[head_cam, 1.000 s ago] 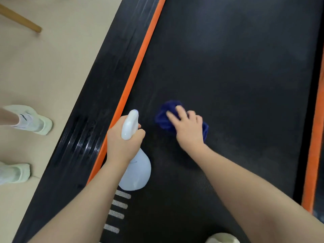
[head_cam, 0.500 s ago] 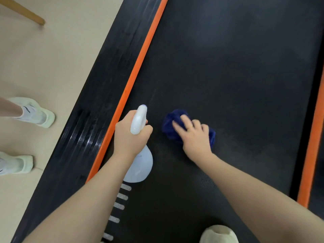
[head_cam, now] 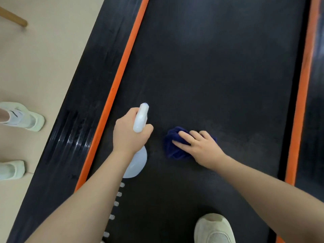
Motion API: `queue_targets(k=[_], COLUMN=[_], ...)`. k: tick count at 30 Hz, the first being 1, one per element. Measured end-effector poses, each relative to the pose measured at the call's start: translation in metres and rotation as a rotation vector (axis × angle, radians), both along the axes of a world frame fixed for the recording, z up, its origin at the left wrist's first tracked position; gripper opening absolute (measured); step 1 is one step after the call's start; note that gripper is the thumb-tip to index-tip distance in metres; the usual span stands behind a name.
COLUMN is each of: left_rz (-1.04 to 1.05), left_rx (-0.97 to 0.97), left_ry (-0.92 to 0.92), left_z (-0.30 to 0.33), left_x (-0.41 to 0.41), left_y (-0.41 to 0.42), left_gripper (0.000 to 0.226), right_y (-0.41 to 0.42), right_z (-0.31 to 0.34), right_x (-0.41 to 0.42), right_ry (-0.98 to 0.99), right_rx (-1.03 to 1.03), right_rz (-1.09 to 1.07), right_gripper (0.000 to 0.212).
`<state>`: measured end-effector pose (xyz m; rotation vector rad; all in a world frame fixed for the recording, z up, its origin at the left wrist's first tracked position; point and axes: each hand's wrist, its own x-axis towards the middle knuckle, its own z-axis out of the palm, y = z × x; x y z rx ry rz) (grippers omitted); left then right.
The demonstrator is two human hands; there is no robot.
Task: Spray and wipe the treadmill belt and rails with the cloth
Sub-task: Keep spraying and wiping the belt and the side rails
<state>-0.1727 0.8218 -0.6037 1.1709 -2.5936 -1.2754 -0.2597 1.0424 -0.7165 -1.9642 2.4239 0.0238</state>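
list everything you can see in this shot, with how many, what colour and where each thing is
treadmill belt: one, black, fills the middle of the view
orange strips: two, one along each side of the belt
side rails: two, black, outside the orange strips
cloth: one, dark blue, bunched on the belt under the right hand
spray bottle: one, white, over the belt's left edge
white dashes: a short row on the belt, lower left
floor: beige, at left
wooden leg: one, top left
other person's shoes: two, pale, on the floor at left
own shoe: one, cream, on the belt at bottom
left hand: grips the spray bottle
right hand: presses the cloth
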Motion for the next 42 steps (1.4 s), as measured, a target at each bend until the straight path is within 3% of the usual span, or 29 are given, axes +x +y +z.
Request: queue_targets(k=[1,4,6,8,12,14,18,21,23,27,28,33,35,37,40,42], left_rz=[-0.045,-0.216,-0.271,-0.266,-0.234,-0.235,-0.185,-0.109,-0.082,-0.057,-0.066,-0.058,-0.048,-0.056,-0.146,-0.224], left_rx=[-0.018,-0.085,-0.112,-0.110,-0.082,-0.046,0.092,0.223,0.266,0.254,0.248,0.252,0.228,0.207,0.197,0.215], left_ry=[-0.026,-0.079,-0.111,-0.135,-0.151,-0.138,-0.102,-0.059,-0.042,-0.047,-0.060,-0.095,-0.100,-0.099,-0.114,-0.165], left_z=[-0.001,-0.005,-0.004,-0.002,-0.001,-0.006,-0.008,-0.001,-0.001,-0.007,-0.007,-0.008,-0.011,-0.012,-0.010,-0.006], left_x=[-0.003,-0.010,-0.012,-0.013,-0.017,-0.014,-0.016,-0.026,-0.032,-0.042,-0.043,-0.048,-0.050,-0.050,-0.047,-0.048], left_y=[0.004,0.018,0.025,0.027,0.031,0.034,0.037,0.039,0.042,0.056,0.059,0.057,0.058,0.062,0.074,0.081], left_gripper=[0.039,0.040,0.041,0.043,0.043,0.045,0.037,0.030,0.031,0.029,0.027,0.027,0.025,0.023,0.025,0.040], right_y=[-0.002,-0.025,-0.022,0.004,0.037,0.033,0.021,0.047,0.050,0.006,0.003,0.051,0.052,0.036,0.017,0.025], right_z=[0.001,0.004,0.005,0.001,-0.001,-0.007,-0.014,-0.011,-0.009,-0.006,-0.005,-0.015,-0.018,-0.018,-0.008,-0.010], right_x=[-0.011,-0.050,-0.046,-0.016,-0.005,-0.029,-0.008,0.026,0.002,-0.057,-0.054,0.027,0.015,-0.016,-0.042,-0.019], right_ry=[0.036,0.026,0.002,0.018,0.012,0.082,0.061,-0.017,-0.033,-0.096,-0.110,-0.075,-0.080,-0.036,-0.058,-0.053], right_rx=[0.007,-0.021,-0.013,-0.042,-0.034,-0.053,-0.161,-0.147,-0.151,-0.181,-0.185,-0.180,-0.177,-0.176,-0.200,-0.237], right_rz=[-0.017,-0.558,-0.708,-0.601,-0.351,-0.372,-0.707,-0.474,-0.391,-0.939,-0.967,-0.467,-0.376,-0.525,-0.976,-0.896], right_gripper=[0.060,0.058,0.056,0.048,0.055,0.047,0.045,0.043,0.042,0.037,0.038,0.041,0.039,0.039,0.040,0.040])
